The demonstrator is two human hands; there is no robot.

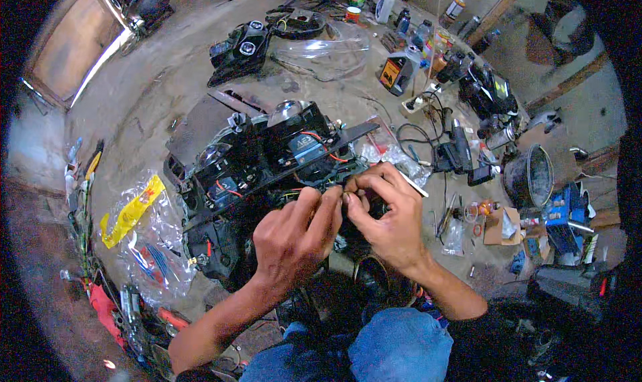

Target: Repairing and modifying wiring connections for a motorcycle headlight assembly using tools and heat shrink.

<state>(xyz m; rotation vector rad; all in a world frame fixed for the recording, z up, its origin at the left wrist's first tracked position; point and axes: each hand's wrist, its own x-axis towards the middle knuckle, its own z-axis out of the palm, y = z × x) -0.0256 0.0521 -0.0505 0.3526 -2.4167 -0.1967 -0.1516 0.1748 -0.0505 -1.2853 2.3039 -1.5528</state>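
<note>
Both hands meet in front of a black vehicle headlight unit (pixel 271 151) that carries round projector lenses. My left hand (pixel 297 231) is closed, its fingertips pressed together at the unit's near edge. Touching or almost touching it, my right hand (pixel 388 211) pinches with thumb and forefinger. Whatever lies between the fingertips is too small and too covered to make out. Thin wires (pixel 328 181) run right beside the fingers. On the headlight unit sit a dark boxy module (pixel 306 143) with red wires and a similar module (pixel 224 189) farther left.
Left of the unit lie clear plastic bags with a yellow strip (pixel 134 211). Bottles and a dark oil jug (pixel 399 71) stand at the far right. A heat gun (pixel 460 141), a black bucket (pixel 528 175) and cables are on the right. Another headlight (pixel 241 48) lies farther back.
</note>
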